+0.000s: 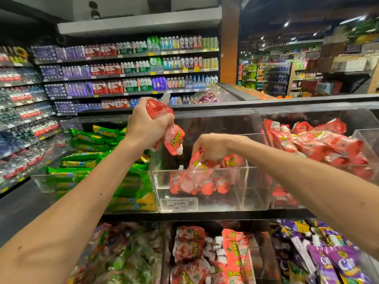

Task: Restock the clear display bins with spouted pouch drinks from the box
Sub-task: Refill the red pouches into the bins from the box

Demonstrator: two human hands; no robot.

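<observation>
Middle bin (221, 201) sparsely filled, much apparently remaining; left hand (147, 124) grips red pouches (174, 140), right hand (209, 148) pinches a single pouch (195, 162) inside.

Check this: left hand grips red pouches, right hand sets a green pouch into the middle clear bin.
In the head view the right hand sets a red pouch, not a green one, into the middle clear bin. The left hand does grip red pouches.

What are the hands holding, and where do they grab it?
Left hand grips red pouches round their middles. Right hand pinches another pouch by one end.
</observation>
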